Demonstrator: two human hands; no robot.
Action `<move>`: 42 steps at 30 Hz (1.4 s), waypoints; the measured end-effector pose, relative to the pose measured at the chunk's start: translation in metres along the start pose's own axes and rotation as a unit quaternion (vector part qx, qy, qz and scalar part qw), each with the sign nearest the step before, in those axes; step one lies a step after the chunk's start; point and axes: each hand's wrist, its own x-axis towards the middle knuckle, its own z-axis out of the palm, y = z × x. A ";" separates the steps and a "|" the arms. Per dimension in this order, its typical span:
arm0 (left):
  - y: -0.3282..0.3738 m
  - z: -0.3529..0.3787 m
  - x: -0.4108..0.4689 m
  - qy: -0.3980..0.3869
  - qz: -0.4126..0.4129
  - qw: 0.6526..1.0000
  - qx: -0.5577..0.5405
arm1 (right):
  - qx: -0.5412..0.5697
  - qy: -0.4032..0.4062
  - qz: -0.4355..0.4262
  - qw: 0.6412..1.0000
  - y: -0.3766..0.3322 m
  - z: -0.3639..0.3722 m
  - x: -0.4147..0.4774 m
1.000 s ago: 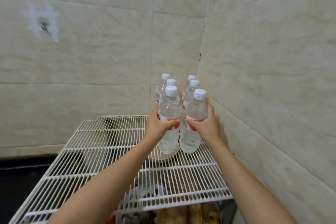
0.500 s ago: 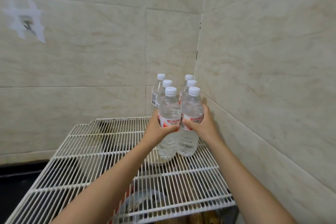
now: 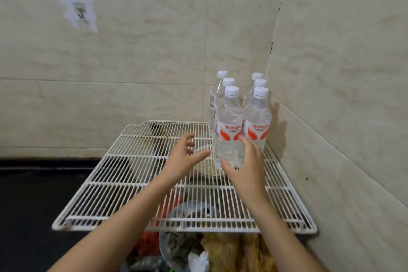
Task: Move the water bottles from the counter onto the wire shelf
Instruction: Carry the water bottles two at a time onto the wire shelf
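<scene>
Two tiled walls [image 3: 132,62] meet in a corner at twelve o'clock. Below them the white wire shelf [image 3: 136,172] fills the middle of the view. A dark counter [image 3: 33,194] lies at its nine o'clock, and mixed clutter [image 3: 198,249] shows through and under the wires at six o'clock.

Six water bottles [image 3: 228,130] stand upright on the shelf at about one o'clock from its middle. They form two tight rows of three, close to the corner.

Both hands are empty, with fingers spread and relaxed. The left hand [image 3: 183,159] hovers at nine o'clock of the front bottles, apart from them. The right hand [image 3: 247,165] sits at six o'clock, overlapping the base of the front-left bottle; whether it touches cannot be told.

The main risk looks to be a knock. The right hand's fingers are near the front bottle, and a careless pull-back could tip it. Because the bottles are packed so closely, one tipping could topple its neighbours. The narrow bases also rest on thin wires, which probably makes them less steady. No bottles show on the visible counter, so whether more remain cannot be told.
</scene>
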 end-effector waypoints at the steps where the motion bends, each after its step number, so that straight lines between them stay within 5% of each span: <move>1: -0.003 -0.007 -0.009 0.017 -0.005 1.000 -0.002 | -0.003 -0.025 -0.018 1.000 -0.004 0.004 -0.005; 6: -0.019 -0.048 -0.055 0.113 -0.038 0.993 0.011 | 0.006 -0.137 -0.081 0.987 -0.022 0.034 -0.027; 21: -0.074 -0.234 -0.243 0.378 -0.106 0.919 0.042 | 0.053 -0.284 -0.240 0.927 -0.174 0.145 -0.138; 32: -0.130 -0.393 -0.514 0.534 -0.243 0.805 0.091 | 0.067 -0.440 -0.275 0.853 -0.291 0.253 -0.333; 42: -0.176 -0.425 -0.642 0.594 -0.331 0.729 0.079 | 0.027 -0.541 -0.304 0.784 -0.337 0.321 -0.441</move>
